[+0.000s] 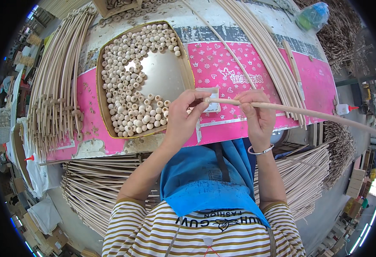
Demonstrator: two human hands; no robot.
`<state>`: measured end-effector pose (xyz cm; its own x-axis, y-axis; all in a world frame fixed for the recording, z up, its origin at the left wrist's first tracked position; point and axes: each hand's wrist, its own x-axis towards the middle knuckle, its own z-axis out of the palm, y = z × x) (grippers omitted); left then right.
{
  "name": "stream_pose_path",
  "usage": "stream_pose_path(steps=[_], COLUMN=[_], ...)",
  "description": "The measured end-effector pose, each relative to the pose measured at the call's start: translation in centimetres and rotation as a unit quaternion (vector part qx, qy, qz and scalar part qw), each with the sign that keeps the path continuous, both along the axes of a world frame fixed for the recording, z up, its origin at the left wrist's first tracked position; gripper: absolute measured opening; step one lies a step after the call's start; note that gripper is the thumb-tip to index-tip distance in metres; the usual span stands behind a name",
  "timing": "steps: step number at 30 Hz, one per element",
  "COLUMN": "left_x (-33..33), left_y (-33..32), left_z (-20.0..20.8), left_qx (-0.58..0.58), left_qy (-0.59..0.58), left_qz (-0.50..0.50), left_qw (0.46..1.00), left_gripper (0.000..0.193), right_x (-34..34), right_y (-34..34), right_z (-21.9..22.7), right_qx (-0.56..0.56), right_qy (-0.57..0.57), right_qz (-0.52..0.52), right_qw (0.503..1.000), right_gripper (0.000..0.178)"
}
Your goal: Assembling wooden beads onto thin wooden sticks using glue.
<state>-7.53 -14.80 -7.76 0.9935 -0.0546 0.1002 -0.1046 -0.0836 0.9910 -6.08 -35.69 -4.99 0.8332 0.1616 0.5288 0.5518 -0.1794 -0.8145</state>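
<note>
A long pale wooden rod (308, 112) stretches from between my hands out to the right. Around it, a short way in from its left end, my right hand (258, 118) is closed, with a bracelet at the wrist. The fingers of my left hand (184, 115) pinch the rod's left end, where a small pale tip shows; whether a bead sits there I cannot tell. Just behind that end is a small white dish (215, 93), partly covered by my hands. Left of it, a shallow gold-edged tray (171, 70) holds many round wooden beads (123, 85) with holes.
A bundle of rods with wooden discs (55, 85) lies at the left. More rods (269, 55) and a flat stick (291, 64) lie on the right of the pink-covered table (316, 92). A red-tipped bottle (344, 109) is beyond. Rod stacks (98, 188) fill the space below.
</note>
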Motion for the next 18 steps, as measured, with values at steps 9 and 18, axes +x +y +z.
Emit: stream_pose_path(steps=[9,18], left_x=[1.0,1.0], left_y=[-0.7,-3.0], left_z=[1.0,1.5], left_qx=[0.138,-0.028], left_qy=[-0.182,-0.066], left_qz=[0.019,0.017], left_qw=[0.973,0.997], left_gripper=[0.019,0.02], right_x=[-1.3,-3.3], right_y=[0.7,2.4], right_z=[-1.2,-0.9], right_qx=[0.189,0.287], right_qy=[0.079,0.097], right_qz=[-0.03,-0.123], right_qw=[0.978,0.945], right_gripper=[0.011,0.012])
